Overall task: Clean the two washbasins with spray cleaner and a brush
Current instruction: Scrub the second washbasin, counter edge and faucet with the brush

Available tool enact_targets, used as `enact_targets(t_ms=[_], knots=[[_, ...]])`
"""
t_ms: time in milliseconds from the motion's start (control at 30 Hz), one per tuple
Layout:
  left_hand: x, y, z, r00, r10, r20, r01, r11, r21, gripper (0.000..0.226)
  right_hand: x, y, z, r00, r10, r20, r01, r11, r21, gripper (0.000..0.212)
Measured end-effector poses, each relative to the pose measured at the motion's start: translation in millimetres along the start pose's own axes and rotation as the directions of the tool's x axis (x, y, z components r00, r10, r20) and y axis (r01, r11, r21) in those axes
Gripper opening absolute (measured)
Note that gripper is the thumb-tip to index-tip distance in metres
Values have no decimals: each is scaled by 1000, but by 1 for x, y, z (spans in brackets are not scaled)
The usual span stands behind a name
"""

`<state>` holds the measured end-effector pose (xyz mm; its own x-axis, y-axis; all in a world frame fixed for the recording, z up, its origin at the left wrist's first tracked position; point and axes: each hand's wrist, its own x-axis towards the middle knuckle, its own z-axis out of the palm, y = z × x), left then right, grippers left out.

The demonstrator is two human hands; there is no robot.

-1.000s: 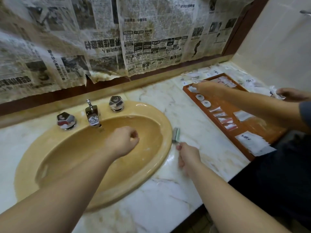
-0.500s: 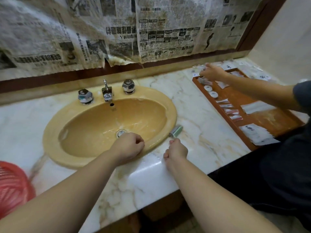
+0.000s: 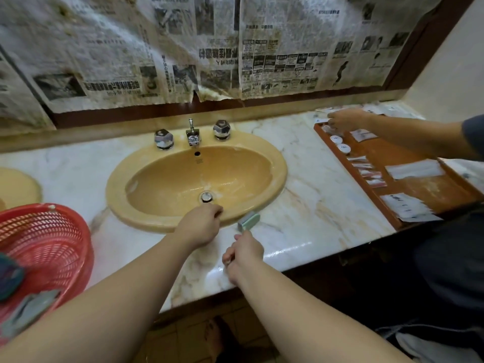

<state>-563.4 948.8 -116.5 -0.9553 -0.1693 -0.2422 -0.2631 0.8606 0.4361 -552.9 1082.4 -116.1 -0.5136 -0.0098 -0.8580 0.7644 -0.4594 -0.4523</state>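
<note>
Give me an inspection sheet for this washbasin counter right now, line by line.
Surface: marble counter, glossy near the front edge.
Job's things: yellow washbasin; a second basin's rim at far left; green brush by the front rim; no spray cleaner seen.
Clutter: red basket; wooden tray of sachets.
Grips: left hand curled at the basin's front rim, contents hidden; right hand grips the brush handle.
Cables: nothing seen.
Surroundings: newspaper over the wall; another person's hand at the tray.
</note>
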Motion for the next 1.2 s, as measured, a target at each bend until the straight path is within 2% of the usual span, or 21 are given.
enact_targets(t_ms=[67, 167, 267, 367, 433, 500, 533, 600, 633, 667, 767, 800, 867, 967, 1067, 1133, 1200], knots=[[-8, -4, 2, 1000, 15, 22, -15, 1000, -8, 50, -1, 0, 3, 1000, -9, 16, 9, 1000, -4, 23], [-18, -13, 3, 999, 26, 47, -27, 1000, 13, 57, 14, -38, 9, 997, -71, -27, 73, 994, 78, 15], [-30, -19, 4, 999, 37, -11, -38, 997, -64, 60, 15, -38, 8, 998, -52, -20, 53, 997, 58, 15], [-43, -28, 8, 977, -22, -212, -18, 983, -185, 53, -3, 0, -6, 995, 31, 90, -17, 988, -151, 16], [-49, -38, 12, 941, -88, -326, 13, 974, -227, 44, -7, 6, -23, 993, -13, 116, 57, 922, -383, 17], [-56, -47, 12, 909, -154, -387, 59, 967, -247, 37, 0, -9, -39, 970, -160, 184, 242, 733, -636, 19], [-58, -52, 11, 897, -173, -407, 72, 965, -252, 34, 6, -21, -47, 936, -246, 251, 348, 553, -757, 22], [-64, -61, 10, 882, -200, -427, 98, 964, -248, 32, 15, -50, -62, 833, -355, 423, 466, 40, -884, 27], [-66, -65, 9, 878, -211, -430, 113, 963, -243, 32, 18, -65, -68, 787, -371, 493, 466, -165, -869, 24], [-69, -69, 8, 872, -229, -434, 131, 961, -244, 33, 21, -81, -70, 751, -372, 546, 451, -317, -835, 20], [-78, -77, 6, 845, -304, -439, 198, 942, -272, 35, 27, -111, -66, 705, -291, 647, 375, -621, -688, 21], [-81, -80, 6, 833, -339, -437, 228, 931, -286, 37, 26, -111, -60, 681, -265, 683, 365, -686, -630, 22], [-86, -87, 6, 812, -408, -417, 295, 904, -310, 39, 24, -92, -43, 632, -197, 749, 398, -747, -533, 23], [-90, -95, 5, 803, -485, -348, 389, 867, -311, 45, 13, -36, -8, 576, -53, 816, 502, -765, -404, 23], [-95, -100, 6, 818, -496, -291, 425, 862, -276, 51, 0, -2, 26, 543, 1, 840, 535, -771, -345, 26], [-99, -106, 7, 829, -480, -287, 414, 872, -261, 53, 0, -5, 29, 541, -6, 841, 535, -769, -350, 27], [-103, -111, 9, 837, -467, -286, 402, 879, -257, 56, 6, -24, 10, 572, -18, 820, 517, -768, -378, 26]])
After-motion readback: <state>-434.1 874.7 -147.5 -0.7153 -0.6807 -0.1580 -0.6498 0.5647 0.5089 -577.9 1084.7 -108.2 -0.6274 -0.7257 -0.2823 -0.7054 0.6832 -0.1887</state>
